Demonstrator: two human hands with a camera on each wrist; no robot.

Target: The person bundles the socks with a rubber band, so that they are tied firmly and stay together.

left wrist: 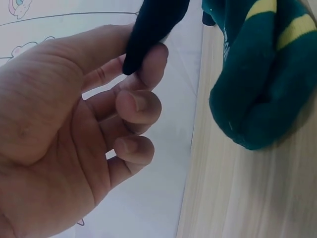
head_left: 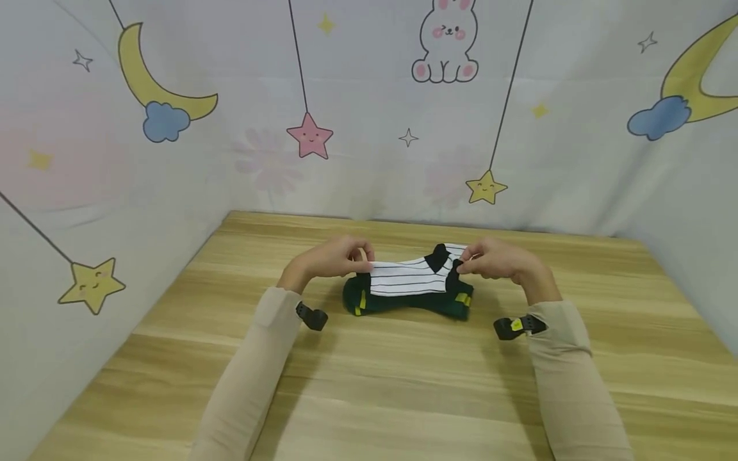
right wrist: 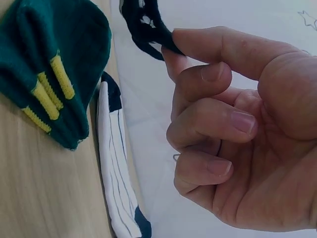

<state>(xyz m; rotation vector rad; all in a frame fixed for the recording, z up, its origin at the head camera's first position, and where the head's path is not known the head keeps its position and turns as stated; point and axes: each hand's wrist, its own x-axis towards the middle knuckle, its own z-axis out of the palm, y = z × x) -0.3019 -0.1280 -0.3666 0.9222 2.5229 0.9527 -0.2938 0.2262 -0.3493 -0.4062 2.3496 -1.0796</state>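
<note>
A white sock with thin black stripes [head_left: 403,278] is stretched sideways between the two hands, over a pair of green socks [head_left: 412,303] with yellow bands. My left hand [head_left: 337,256] pinches its black toe end [left wrist: 156,29] between thumb and forefinger, the other fingers loosely curled. At the opposite end, my right hand [head_left: 498,259] pinches the black cuff [right wrist: 148,25] between thumb and fingertip. Another white striped sock [right wrist: 119,153] with black ends lies behind the green socks; the held sock hides much of it in the head view.
All the socks are over a light wood-grain table [head_left: 392,390]. A pale printed cloth [head_left: 369,173] with stars, moons and a rabbit hangs behind and at the sides. Each wrist carries a black camera strap [head_left: 312,316].
</note>
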